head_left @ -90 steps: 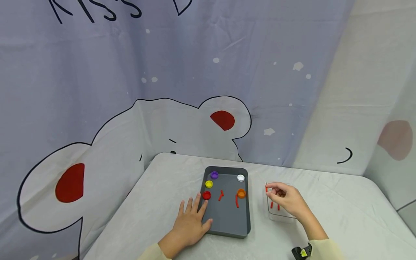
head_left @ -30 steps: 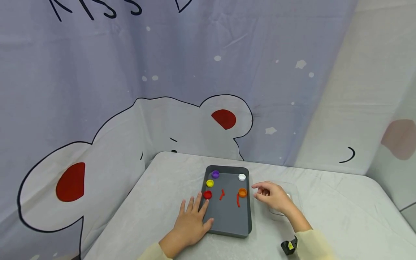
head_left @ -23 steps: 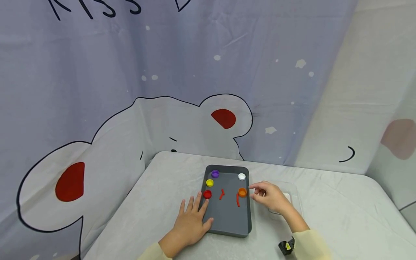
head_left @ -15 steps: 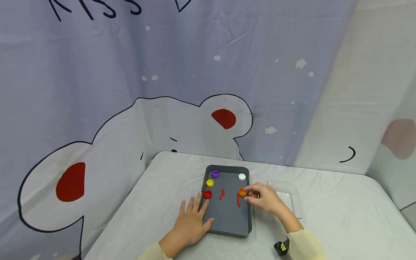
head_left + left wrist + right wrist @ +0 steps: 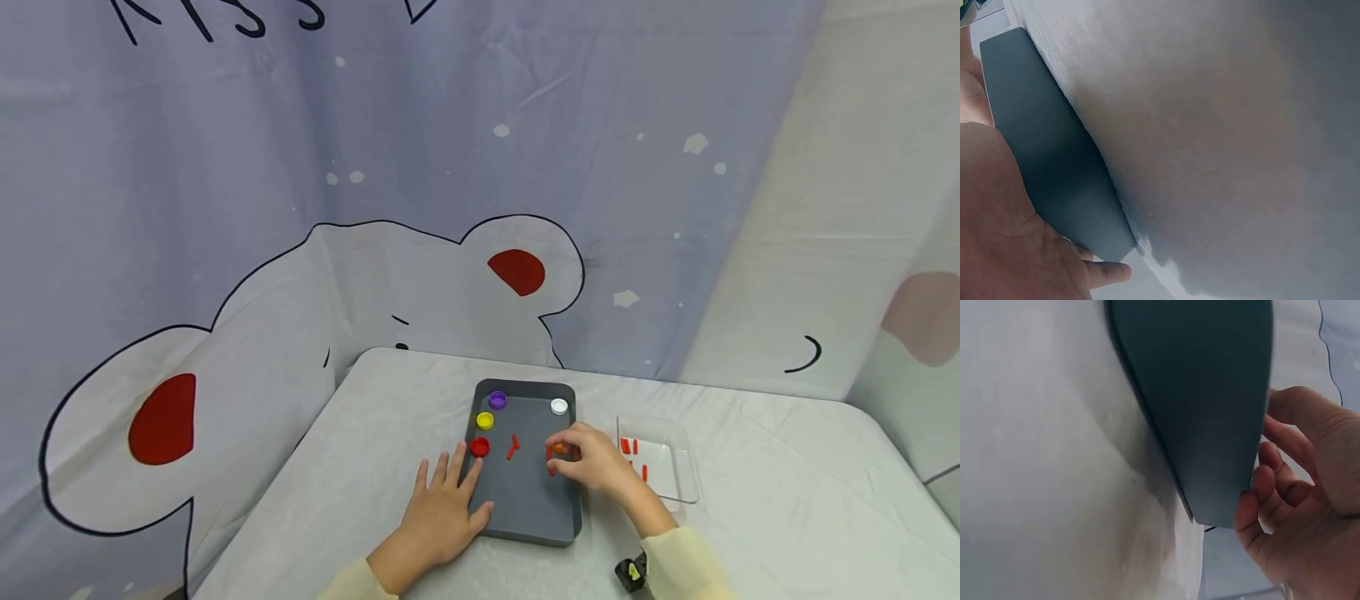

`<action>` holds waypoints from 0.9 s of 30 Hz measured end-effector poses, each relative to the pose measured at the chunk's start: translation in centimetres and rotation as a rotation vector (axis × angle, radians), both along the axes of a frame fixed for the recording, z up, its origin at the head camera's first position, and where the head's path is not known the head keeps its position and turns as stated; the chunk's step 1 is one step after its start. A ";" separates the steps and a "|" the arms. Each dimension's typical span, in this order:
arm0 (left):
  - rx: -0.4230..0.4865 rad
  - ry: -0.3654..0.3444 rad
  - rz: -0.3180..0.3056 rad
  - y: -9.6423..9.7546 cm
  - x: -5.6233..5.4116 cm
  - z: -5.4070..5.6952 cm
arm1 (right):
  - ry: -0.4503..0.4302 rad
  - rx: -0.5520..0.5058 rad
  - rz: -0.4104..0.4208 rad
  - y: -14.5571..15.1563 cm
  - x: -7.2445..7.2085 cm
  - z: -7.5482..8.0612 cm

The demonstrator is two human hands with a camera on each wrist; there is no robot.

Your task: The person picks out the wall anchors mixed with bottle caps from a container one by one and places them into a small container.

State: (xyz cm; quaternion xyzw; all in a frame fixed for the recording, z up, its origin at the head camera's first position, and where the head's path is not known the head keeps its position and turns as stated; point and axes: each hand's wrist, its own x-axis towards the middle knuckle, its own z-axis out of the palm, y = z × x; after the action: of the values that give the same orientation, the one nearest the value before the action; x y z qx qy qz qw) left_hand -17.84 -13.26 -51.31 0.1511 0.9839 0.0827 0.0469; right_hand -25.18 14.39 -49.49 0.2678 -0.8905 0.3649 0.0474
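In the head view a grey rectangular tray (image 5: pixel 531 512) lies on the table. My left hand (image 5: pixel 435 515) rests with spread fingers at its left edge; the left wrist view shows the palm (image 5: pixel 997 212) against the tray's side. My right hand (image 5: pixel 588 458) reaches over the tray's right edge, thumb and index fingertips spaced apart beside short red sticks (image 5: pixel 549 456). It partly covers an orange round cap (image 5: pixel 558 448); no grip on a stick is visible. Two more red sticks (image 5: pixel 513 448) touch near the middle. The tray wall hides the fingertips in the right wrist view.
Inside the tray are a purple cap (image 5: pixel 498 400), a yellow cap (image 5: pixel 485 421), a red cap (image 5: pixel 479 447) and a white cap (image 5: pixel 558 407). Right of the tray stands a clear plastic box (image 5: pixel 686 479) with several red sticks. A patterned curtain (image 5: pixel 450 125) hangs behind the table.
The right hand, earlier pinching a red stick over the clear box, has moved left across the tray's edge to the sticks by the orange cap. The left hand has stayed put.
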 end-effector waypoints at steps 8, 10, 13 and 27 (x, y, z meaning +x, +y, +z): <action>-0.010 -0.005 0.003 0.1 0.1 0.1 | -0.040 0.092 -0.049 -0.4 0.1 -0.2; -0.009 -0.005 0.003 0.1 0.1 0.1 | -0.066 0.103 -0.055 -0.4 0.1 -0.3; -0.003 -0.002 0.004 0.0 0.1 0.2 | -0.096 0.103 -0.060 -0.5 0.1 -0.5; 0.000 0.001 -0.003 -0.1 -0.1 -0.1 | -0.026 0.170 -0.037 -0.8 -0.5 -1.3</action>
State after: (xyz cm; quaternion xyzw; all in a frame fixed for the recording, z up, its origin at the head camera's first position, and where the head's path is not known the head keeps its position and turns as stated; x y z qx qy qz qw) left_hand -17.92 -13.33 -51.39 0.1527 0.9837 0.0826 0.0466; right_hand -25.72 13.62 -50.77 0.2495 -0.9236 0.2904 0.0195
